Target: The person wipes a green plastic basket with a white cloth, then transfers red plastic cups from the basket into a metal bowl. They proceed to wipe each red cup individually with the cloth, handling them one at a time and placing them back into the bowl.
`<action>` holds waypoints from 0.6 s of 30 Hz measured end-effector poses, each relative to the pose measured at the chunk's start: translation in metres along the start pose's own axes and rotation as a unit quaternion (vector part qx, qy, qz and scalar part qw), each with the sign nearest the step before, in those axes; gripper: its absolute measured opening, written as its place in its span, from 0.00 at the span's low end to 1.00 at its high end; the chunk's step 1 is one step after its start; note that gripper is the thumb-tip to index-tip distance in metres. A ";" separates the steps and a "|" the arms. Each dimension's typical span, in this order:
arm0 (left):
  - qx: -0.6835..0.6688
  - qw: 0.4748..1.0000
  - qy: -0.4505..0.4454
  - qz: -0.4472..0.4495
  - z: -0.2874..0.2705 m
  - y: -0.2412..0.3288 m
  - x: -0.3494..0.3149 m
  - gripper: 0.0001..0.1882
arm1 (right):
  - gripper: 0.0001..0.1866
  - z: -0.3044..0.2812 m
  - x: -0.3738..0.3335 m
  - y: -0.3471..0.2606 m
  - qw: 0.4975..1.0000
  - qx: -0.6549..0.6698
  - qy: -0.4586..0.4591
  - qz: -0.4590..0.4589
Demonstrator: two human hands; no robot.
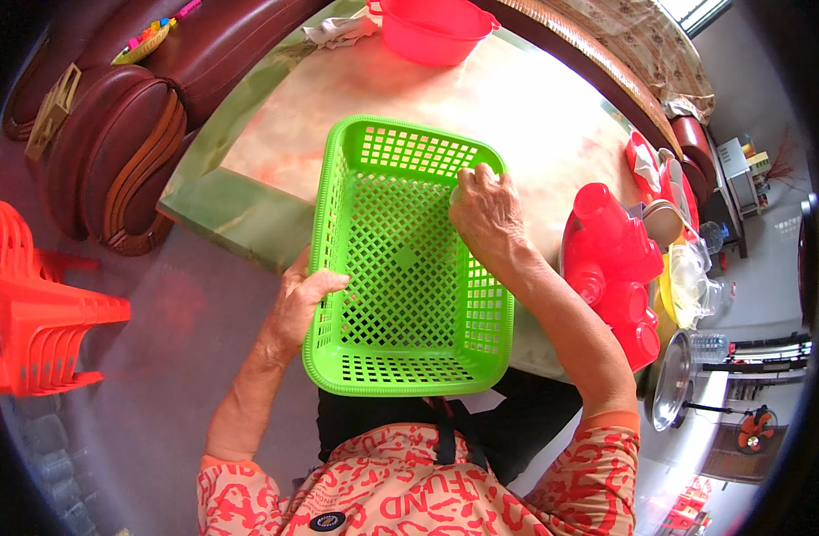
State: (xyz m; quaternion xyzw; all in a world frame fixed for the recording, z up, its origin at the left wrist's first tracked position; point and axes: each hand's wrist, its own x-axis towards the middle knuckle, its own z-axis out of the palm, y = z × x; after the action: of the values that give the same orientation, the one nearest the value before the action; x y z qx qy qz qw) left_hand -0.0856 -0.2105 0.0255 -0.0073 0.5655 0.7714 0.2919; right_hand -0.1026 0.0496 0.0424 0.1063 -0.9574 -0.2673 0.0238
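A bright green rectangular plastic basket [407,386] with lattice sides and floor is held tilted over my lap, its far part above the table [284,116]. My left hand [300,299] grips its left wall, thumb over the rim and fingers hidden behind. Inside, at the upper right wall, my right hand [488,210] is closed with its knuckles up. A small pale edge shows beside its fingers, too little to name. Nothing else lies in the basket.
A red basin [436,31] and a crumpled grey cloth [340,32] sit at the table's far side. Red plastic cups [619,268] crowd the right edge, near a round metal tray [671,380]. Stacked red stools [34,304] stand left, below a maroon sofa [114,143].
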 end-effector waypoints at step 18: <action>0.019 0.999 0.027 -0.021 0.000 -0.002 0.003 0.21 | 0.03 -0.056 -0.100 -0.039 0.956 0.187 -0.113 -0.197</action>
State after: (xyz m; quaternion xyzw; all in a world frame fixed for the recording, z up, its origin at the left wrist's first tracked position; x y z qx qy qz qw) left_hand -0.0875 -0.2085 0.0227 -0.0345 0.5873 0.7536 0.2932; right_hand 0.0084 0.0101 0.0708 0.2644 -0.9468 -0.0929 -0.1579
